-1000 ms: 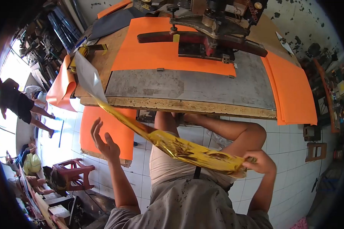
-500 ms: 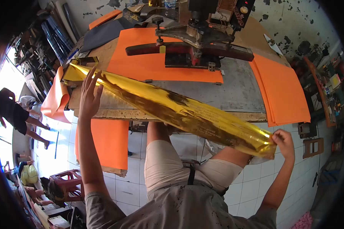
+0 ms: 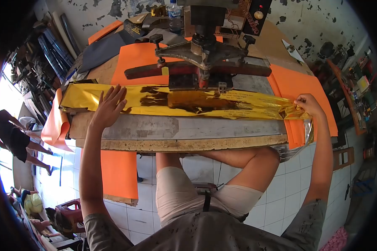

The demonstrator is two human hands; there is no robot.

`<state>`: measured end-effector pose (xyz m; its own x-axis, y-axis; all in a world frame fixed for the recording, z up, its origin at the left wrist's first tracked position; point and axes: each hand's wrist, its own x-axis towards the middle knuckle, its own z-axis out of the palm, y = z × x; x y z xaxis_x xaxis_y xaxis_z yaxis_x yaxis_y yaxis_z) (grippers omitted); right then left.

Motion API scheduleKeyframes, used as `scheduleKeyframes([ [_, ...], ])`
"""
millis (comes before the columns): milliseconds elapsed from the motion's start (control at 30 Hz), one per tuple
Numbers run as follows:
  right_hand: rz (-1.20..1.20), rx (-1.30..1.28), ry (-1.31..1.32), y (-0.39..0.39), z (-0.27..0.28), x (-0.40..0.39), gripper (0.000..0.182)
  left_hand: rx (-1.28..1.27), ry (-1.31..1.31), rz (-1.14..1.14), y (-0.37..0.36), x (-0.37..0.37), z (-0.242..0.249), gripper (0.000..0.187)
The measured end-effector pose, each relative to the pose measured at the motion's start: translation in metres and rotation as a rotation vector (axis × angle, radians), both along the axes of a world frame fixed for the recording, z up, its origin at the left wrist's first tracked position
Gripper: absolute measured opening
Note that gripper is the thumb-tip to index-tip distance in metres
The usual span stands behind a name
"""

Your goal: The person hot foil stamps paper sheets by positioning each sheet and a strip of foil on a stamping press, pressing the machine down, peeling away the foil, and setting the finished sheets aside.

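Note:
A long strip of gold foil stretches across the worktable, with dark used patches and small print marks along it. My left hand lies flat on the foil near its left end, fingers stretched out. At the right, my right hand pinches the bunched end of the strip, and a thin clear tail hangs below it. The foil passes by the lower plate of the press, which partly hides its upper edge. Behind it lies a sheet of orange paper.
Folded orange sheets lie on the table's right side. Dark sheets and a water bottle are at the back. More orange paper sits below the front table edge. People are at the far left.
The foil's right end has been raised from my lap to the table, so the strip now runs nearly level under the press. My left hand has moved slightly right, flat onto it.

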<state>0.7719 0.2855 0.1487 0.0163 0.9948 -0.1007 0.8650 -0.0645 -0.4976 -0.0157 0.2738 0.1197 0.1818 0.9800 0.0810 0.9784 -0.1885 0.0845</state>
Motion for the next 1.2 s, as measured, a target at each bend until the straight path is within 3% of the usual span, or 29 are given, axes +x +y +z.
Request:
scheduleKeyframes([
  [500, -0.054, 0.089, 0.028, 0.121, -0.017, 0.029, 0.022, -0.009, -0.222, 0.012, 0.053, 0.007, -0.014, 0.065],
  [800, -0.044, 0.116, 0.052, 0.124, -0.028, 0.049, 0.019, 0.022, -0.321, -0.081, 0.057, 0.014, -0.018, 0.063],
  [1100, -0.087, 0.057, 0.157, 0.120, -0.025, 0.043, 0.021, 0.023, -0.386, -0.101, 0.064, 0.017, -0.015, 0.039],
  [1200, -0.075, 0.081, 0.153, 0.122, -0.029, 0.052, 0.023, 0.032, -0.395, -0.131, 0.065, 0.015, -0.015, 0.046],
])
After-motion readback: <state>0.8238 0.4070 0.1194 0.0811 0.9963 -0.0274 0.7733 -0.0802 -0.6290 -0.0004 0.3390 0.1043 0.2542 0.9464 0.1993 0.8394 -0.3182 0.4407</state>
